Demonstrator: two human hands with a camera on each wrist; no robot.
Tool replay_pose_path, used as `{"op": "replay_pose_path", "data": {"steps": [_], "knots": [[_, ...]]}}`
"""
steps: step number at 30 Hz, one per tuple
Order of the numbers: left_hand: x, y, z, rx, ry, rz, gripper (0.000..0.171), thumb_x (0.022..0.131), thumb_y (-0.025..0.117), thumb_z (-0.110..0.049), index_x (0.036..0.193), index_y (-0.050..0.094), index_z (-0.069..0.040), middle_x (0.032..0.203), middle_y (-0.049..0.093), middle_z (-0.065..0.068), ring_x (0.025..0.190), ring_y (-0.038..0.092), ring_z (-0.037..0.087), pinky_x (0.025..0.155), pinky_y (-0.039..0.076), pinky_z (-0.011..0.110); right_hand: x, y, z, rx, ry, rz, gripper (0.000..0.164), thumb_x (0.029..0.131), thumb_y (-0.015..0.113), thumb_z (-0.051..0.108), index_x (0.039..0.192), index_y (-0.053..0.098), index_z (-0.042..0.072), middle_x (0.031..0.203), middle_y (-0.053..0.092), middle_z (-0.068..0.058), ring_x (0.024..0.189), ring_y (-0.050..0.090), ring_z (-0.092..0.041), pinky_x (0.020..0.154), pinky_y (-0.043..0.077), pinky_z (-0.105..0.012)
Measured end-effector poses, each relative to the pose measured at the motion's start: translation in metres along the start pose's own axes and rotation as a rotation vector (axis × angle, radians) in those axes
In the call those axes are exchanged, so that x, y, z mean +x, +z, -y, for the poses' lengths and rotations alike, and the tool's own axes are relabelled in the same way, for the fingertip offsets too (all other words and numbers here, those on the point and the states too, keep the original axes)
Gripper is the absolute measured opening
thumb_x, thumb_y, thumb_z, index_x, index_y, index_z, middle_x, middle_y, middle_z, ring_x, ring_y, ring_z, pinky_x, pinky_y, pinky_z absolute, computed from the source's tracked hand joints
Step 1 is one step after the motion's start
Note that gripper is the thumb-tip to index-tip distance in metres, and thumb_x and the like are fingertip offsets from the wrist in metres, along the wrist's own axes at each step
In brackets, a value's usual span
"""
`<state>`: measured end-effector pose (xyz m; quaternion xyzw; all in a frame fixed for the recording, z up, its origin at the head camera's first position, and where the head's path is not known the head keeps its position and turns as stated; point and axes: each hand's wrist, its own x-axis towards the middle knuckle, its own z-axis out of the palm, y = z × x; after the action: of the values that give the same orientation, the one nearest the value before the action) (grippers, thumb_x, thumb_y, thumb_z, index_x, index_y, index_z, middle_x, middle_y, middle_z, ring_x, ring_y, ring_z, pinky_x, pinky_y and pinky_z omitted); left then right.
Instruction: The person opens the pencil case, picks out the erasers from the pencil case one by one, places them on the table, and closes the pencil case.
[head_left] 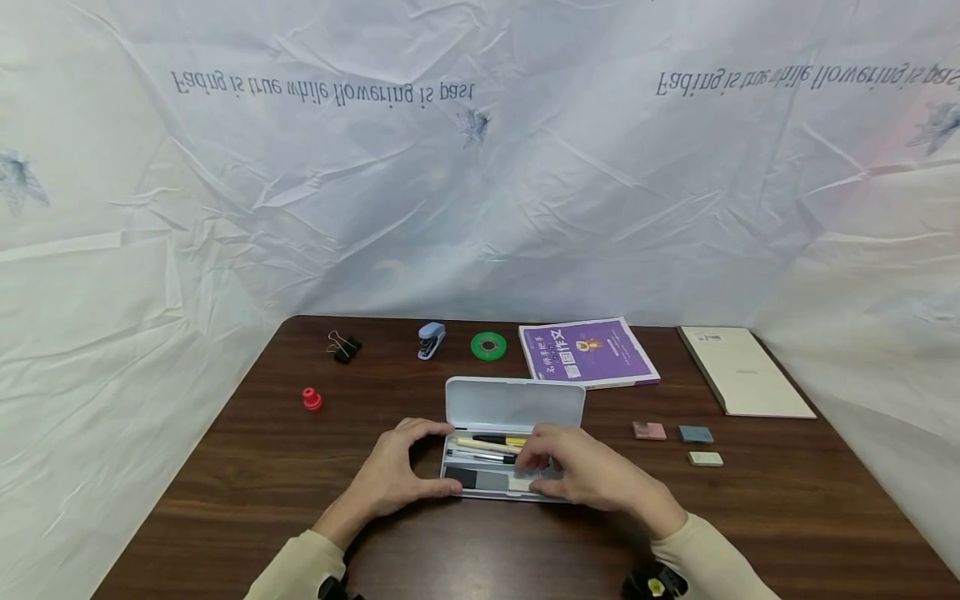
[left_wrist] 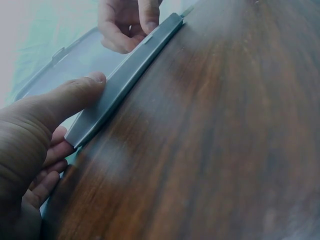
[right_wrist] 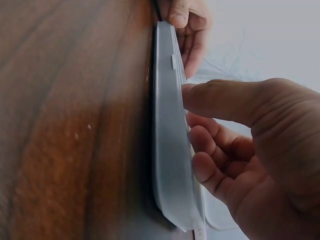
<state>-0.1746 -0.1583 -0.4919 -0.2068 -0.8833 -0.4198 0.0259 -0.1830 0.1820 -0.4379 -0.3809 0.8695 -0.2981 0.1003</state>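
A white pencil case (head_left: 514,404) lies open at the middle of the brown table (head_left: 247,467), lid standing up at the back. Pens, a yellow-barrelled pen (head_left: 502,439) and black, grey and white blocks lie inside. My left hand (head_left: 408,467) grips the case's left end, thumb (left_wrist: 65,102) on the front wall (left_wrist: 125,80), fingers behind. My right hand (head_left: 570,471) covers the right part; its thumb (right_wrist: 225,100) presses the case's outer front wall (right_wrist: 167,150) while its curled fingers reach inside. What those fingers touch is hidden.
Along the back stand black binder clips (head_left: 343,346), a blue stapler (head_left: 431,340), a green tape roll (head_left: 488,344), a purple book (head_left: 587,352) and a beige notebook (head_left: 745,371). A red knob (head_left: 312,399) sits left; three small blocks (head_left: 695,434) sit right. White sheeting surrounds the table.
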Motion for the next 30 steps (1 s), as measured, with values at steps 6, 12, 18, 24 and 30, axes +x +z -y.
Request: {"op": "replay_pose_path", "data": {"steps": [6, 12, 18, 24, 30], "knots": [[-0.001, -0.002, 0.001, 0.014, 0.007, -0.008, 0.076, 0.075, 0.101, -0.061, 0.139, 0.075, -0.032, 0.141, 0.071, -0.010, 0.140, 0.062, 0.021, 0.118, 0.050, 0.058, 0.007, -0.001, 0.005, -0.037, 0.018, 0.048, 0.019, 0.098, 0.087, 0.012, 0.112, 0.083, 0.024, 0.109, 0.069, 0.012, 0.094, 0.063, -0.008, 0.086, 0.058, -0.026], [0.000, -0.001, 0.002, 0.015, 0.012, -0.002, 0.075, 0.076, 0.100, -0.062, 0.140, 0.074, -0.033, 0.142, 0.071, -0.009, 0.140, 0.061, 0.022, 0.118, 0.050, 0.059, 0.012, -0.001, 0.009, -0.097, 0.016, 0.066, 0.015, 0.098, 0.088, 0.012, 0.110, 0.084, 0.021, 0.105, 0.068, 0.011, 0.091, 0.061, -0.007, 0.083, 0.056, -0.025], [0.002, 0.000, 0.001, 0.015, 0.019, -0.003, 0.075, 0.076, 0.100, -0.061, 0.139, 0.075, -0.032, 0.141, 0.071, -0.009, 0.139, 0.062, 0.021, 0.118, 0.050, 0.058, 0.011, -0.002, 0.014, -0.138, -0.027, 0.060, 0.016, 0.097, 0.087, 0.008, 0.110, 0.085, 0.018, 0.104, 0.068, 0.009, 0.089, 0.060, -0.005, 0.081, 0.056, -0.024], [0.002, -0.001, 0.000, 0.026, 0.035, -0.014, 0.075, 0.075, 0.102, -0.059, 0.139, 0.075, -0.031, 0.140, 0.071, -0.009, 0.138, 0.062, 0.021, 0.118, 0.050, 0.056, 0.011, -0.001, 0.015, -0.203, -0.080, 0.041, 0.012, 0.098, 0.086, 0.009, 0.107, 0.087, 0.017, 0.100, 0.069, 0.009, 0.087, 0.060, -0.003, 0.078, 0.055, -0.021], [0.001, -0.001, 0.000, 0.032, 0.037, -0.015, 0.075, 0.074, 0.102, -0.058, 0.139, 0.075, -0.031, 0.140, 0.071, -0.009, 0.138, 0.063, 0.021, 0.117, 0.051, 0.055, 0.011, 0.001, 0.013, -0.193, -0.087, 0.024, 0.011, 0.098, 0.087, 0.010, 0.106, 0.087, 0.018, 0.100, 0.071, 0.009, 0.087, 0.061, -0.001, 0.077, 0.056, -0.021]]}}
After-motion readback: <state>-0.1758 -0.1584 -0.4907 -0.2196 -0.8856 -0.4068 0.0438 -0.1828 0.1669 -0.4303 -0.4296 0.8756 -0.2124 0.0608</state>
